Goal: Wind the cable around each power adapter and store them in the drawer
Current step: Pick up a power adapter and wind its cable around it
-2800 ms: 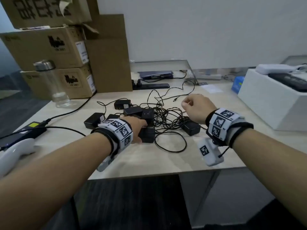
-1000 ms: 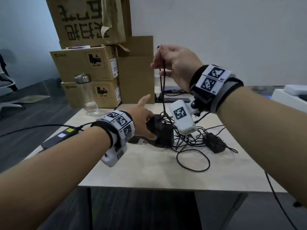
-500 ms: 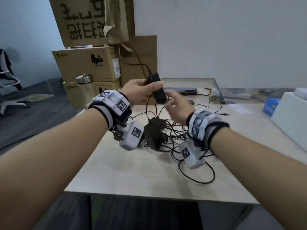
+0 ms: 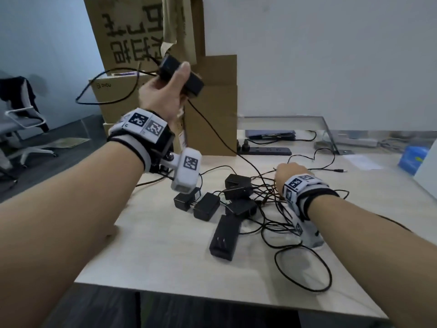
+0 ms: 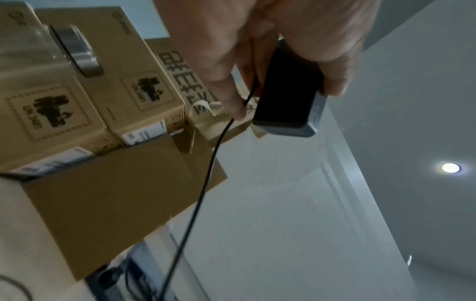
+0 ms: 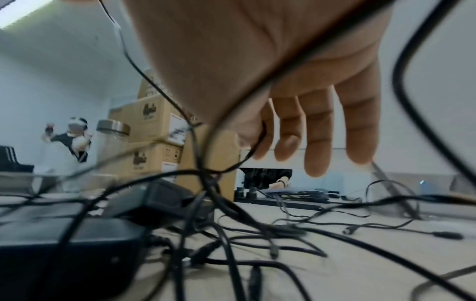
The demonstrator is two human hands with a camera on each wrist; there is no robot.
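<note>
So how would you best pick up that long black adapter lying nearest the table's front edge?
Come from above and pinch the long adapter across its two long sides, mid-body. It lies flat, prongs up near its front end, with bare table on its left.

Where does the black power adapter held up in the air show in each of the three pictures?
Head: upper left of centre, held adapter gripped by the left hand.
Left wrist: upper centre-right, between thumb and fingers.
Right wrist: not in it.
Shared landmark: stacked cardboard boxes.
</note>
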